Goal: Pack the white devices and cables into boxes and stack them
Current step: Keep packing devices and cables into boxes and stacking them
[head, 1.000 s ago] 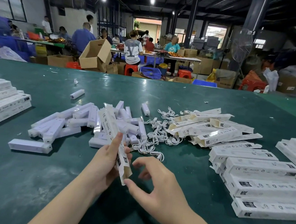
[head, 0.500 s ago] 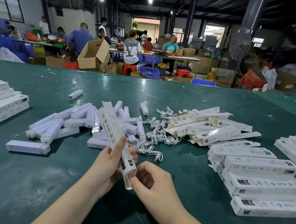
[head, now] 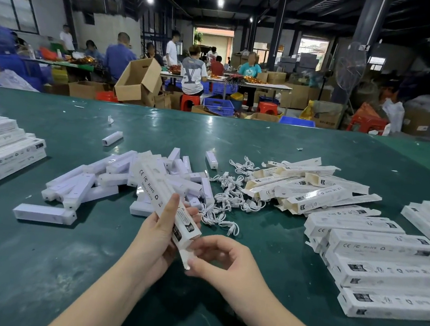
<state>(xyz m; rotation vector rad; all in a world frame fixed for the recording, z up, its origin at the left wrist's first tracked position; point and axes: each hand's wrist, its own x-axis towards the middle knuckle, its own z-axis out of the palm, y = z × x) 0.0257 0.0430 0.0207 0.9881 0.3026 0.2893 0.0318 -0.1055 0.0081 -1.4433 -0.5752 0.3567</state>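
Near the desk's (head: 41, 264) front edge, the left hand (head: 158, 232) has its grip round a long white box (head: 164, 200) (tilted, printed side up); the right hand (head: 221, 262) pinches its lower end flap.

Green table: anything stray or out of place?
Mostly orderly. One white device lies alone, apart from the device pile, with small white scraps beyond it. The cables are a loose tangle. The box the hands are closing looks undamaged.
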